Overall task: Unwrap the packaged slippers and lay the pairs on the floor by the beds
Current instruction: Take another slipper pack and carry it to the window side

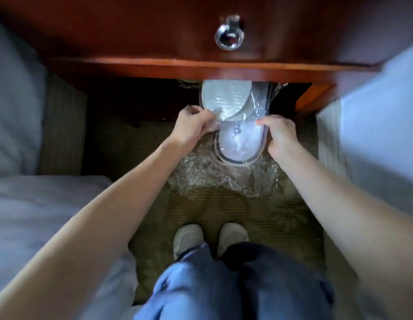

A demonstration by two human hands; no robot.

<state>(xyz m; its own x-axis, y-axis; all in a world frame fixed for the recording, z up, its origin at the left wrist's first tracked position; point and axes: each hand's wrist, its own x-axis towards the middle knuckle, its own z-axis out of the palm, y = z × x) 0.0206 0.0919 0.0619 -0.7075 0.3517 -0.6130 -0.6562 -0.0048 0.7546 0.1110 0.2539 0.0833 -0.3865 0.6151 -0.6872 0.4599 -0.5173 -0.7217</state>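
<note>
A pair of white slippers [237, 139] with dark trim sits in a clear plastic wrapper [258, 105], held in the air between the two beds. One slipper shows its ribbed grey sole [224, 98] at the far end. My left hand [191, 128] pinches the plastic at the left side of the pack. My right hand [279, 135] grips its right edge. Crumpled clear plastic [200, 179] spreads out under the pack, above the carpet; whether it is the same wrapper I cannot tell.
A red-brown wooden nightstand [200, 68] with a round metal drawer pull [228, 38] stands straight ahead. White-sheeted beds flank me on the left [27, 204] and right [381, 135]. My white shoes [210, 239] stand on the striped carpet [281, 227].
</note>
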